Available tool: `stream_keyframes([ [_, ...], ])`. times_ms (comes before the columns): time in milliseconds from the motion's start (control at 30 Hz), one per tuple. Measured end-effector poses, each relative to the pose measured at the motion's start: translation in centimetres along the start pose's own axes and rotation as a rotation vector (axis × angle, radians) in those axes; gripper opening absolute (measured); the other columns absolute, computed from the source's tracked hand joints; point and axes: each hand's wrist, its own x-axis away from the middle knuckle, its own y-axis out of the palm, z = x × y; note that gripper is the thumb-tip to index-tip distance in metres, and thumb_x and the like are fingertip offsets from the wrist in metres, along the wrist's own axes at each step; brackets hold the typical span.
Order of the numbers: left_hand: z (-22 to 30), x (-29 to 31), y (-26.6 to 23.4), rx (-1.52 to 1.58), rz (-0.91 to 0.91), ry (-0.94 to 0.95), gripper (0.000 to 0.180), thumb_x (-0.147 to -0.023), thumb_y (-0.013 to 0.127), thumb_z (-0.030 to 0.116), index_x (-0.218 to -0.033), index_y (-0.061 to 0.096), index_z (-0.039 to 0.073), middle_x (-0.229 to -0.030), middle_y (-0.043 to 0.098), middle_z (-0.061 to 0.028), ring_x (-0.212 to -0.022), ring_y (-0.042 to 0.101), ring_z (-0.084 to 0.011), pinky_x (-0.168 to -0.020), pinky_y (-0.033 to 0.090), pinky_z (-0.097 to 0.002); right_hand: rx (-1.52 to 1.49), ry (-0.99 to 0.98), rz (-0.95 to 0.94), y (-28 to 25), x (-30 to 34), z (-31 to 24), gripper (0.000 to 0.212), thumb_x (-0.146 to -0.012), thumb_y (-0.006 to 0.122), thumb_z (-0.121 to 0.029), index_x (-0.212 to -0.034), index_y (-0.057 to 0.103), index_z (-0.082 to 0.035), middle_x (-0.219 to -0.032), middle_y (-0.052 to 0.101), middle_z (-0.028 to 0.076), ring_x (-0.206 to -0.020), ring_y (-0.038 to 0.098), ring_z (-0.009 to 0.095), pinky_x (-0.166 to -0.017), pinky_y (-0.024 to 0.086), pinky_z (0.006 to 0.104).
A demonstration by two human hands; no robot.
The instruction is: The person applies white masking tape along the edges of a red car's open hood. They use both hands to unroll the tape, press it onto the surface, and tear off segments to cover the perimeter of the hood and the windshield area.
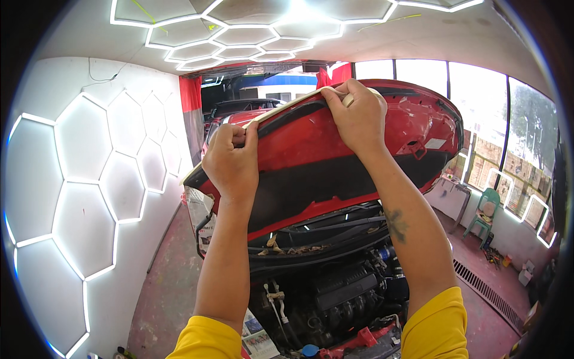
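Both my arms reach up to the raised red car hood [302, 146], whose underside faces me. A strip of pale masking tape [286, 107] runs along its upper edge between my hands. My left hand [230, 161] is closed, pinching the tape at the left part of that edge. Farther right and a little higher, my right hand [362, 119] is closed on the tape near the middle of the edge. Its fingers hide part of what they hold. Black insulation [305, 185] covers the lower part of the hood's underside.
Below the hood lies the open engine bay with a black engine cover [347, 290] and dry leaves [293, 247]. Newspaper [200, 212] hangs at the hood's left corner. A green plastic chair [483, 215] and a floor grate [487, 293] are at right. Another red car [239, 113] stands behind.
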Motion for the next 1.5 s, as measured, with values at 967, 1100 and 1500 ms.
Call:
stream_keyframes([
  [967,1.4,-5.7,0.3,-0.264,-0.200,0.630,0.030,-0.075,0.098,0.022,-0.097,0.079,0.014,-0.093,0.065,-0.0020,-0.094,0.065,-0.0277,-0.086,0.052,-0.0446,-0.039,-0.081,0.074,0.4,0.2,0.2,0.023,-0.094,0.086,-0.025,-0.090,0.074,-0.006,-0.076,0.076,0.013,-0.071,0.075,0.034,-0.069,0.055,0.0438],
  [1100,2.0,-6.0,1.6,-0.234,-0.189,0.637,0.031,-0.074,0.098,0.022,-0.098,0.079,0.015,-0.095,0.066,-0.0019,-0.093,0.066,-0.0277,-0.086,0.052,-0.0448,-0.014,-0.101,0.063,0.3,0.4,0.1,0.023,-0.094,0.085,-0.025,-0.091,0.073,-0.005,-0.078,0.077,0.013,-0.072,0.075,0.034,-0.069,0.056,0.0437],
  [1500,4.5,-6.3,3.9,-0.207,-0.240,0.628,0.034,-0.077,0.096,0.026,-0.105,0.080,0.014,-0.103,0.071,-0.0032,-0.102,0.066,-0.0293,-0.093,0.053,-0.0459,-0.043,0.006,-0.004,-0.1,0.2,-0.8,0.023,-0.095,0.083,-0.022,-0.091,0.072,-0.001,-0.083,0.079,0.015,-0.078,0.077,0.037,-0.073,0.057,0.0468],
])
